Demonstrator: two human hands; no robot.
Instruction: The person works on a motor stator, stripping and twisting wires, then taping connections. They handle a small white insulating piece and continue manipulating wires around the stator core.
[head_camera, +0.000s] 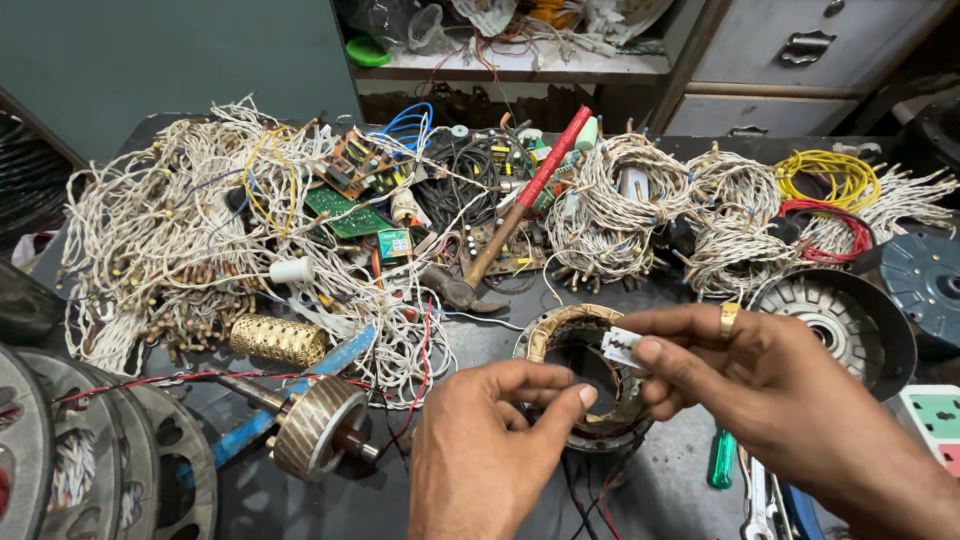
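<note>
My right hand (770, 400) pinches a small flat silver blade (620, 347) between thumb and forefinger; a gold ring sits on one finger. My left hand (490, 450) is just left of it, thumb and fingers curled together over a round wound stator ring (560, 330) that lies on the dark bench. Whether the left fingers hold a thin wire is too small to tell. Both hands hover above the ring's hollow centre.
Heaps of twisted white wire (170, 230) cover the bench, with circuit boards (350, 215), a red-handled hammer (520, 210), a rotor on a shaft (315, 425), a brass mesh cylinder (278, 340), a motor housing (850, 325), yellow wire coils (830, 175) and a green screwdriver (722, 460).
</note>
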